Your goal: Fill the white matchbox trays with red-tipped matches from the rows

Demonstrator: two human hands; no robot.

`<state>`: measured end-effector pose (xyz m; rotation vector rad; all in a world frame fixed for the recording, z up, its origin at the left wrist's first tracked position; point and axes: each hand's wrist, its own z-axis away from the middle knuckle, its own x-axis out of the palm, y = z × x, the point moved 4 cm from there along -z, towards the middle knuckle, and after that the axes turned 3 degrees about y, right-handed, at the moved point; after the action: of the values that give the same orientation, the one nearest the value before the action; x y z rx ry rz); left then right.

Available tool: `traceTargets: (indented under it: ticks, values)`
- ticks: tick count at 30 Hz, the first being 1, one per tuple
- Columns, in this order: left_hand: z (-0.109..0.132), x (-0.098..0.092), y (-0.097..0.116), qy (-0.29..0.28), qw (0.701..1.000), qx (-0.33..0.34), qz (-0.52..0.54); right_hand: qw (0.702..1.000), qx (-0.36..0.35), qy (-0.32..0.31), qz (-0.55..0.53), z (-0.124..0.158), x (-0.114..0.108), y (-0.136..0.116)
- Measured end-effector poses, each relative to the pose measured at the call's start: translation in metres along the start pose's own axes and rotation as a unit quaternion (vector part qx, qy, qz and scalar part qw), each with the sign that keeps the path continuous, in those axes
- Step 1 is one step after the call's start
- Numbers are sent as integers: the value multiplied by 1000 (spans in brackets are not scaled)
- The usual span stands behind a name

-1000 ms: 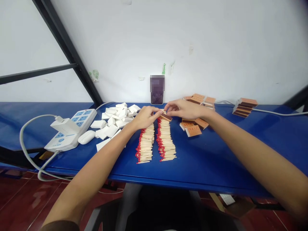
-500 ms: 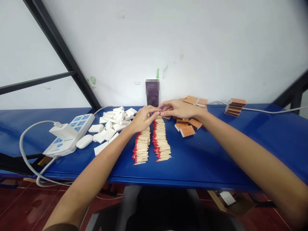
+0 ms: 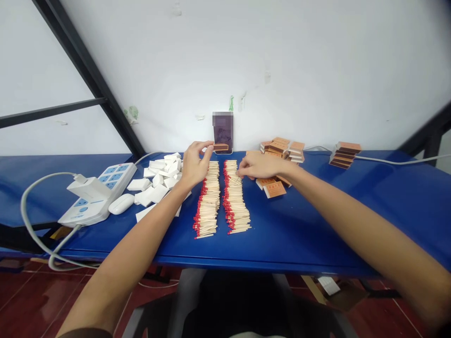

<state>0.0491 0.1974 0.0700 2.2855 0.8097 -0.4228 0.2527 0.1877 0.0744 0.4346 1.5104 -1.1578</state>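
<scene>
My left hand (image 3: 197, 162) is closed, with a brown and orange matchbox (image 3: 221, 147) pinched between thumb and fingers above the far end of the matches. Its narrow dark side faces me. Below it runs the left row of red-headed matches (image 3: 209, 202); a second row (image 3: 237, 202) lies parallel to its right. My right hand (image 3: 259, 165) is closed with curled fingertips at the far right edge of that second row. Whatever is between those fingertips is too small to make out. Several orange matchboxes (image 3: 275, 189) lie beside and behind this hand.
White inner boxes (image 3: 158, 193) are heaped left of the matches. Farther left are a white rounded case (image 3: 121, 204) and a power strip (image 3: 102, 197) with a plug and looping cable. A phone (image 3: 222, 126) leans on the wall. Stacked matchboxes (image 3: 345, 155) stand at the right.
My hands, together over the far end of the matches before, have parted. The left moved left and up, a matchbox now showing in its fingers; the right moved slightly right and down.
</scene>
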Motion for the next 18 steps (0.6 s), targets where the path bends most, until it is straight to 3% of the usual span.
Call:
traceTargets:
  ticks: [6, 18]
  values:
    - [2, 0, 5, -6, 1000, 18, -11, 998, -14, 53, 13, -3, 9, -8]
    - [3, 2, 8, -30, 999, 30, -5, 998, -25, 65, 1, -3, 7, -15]
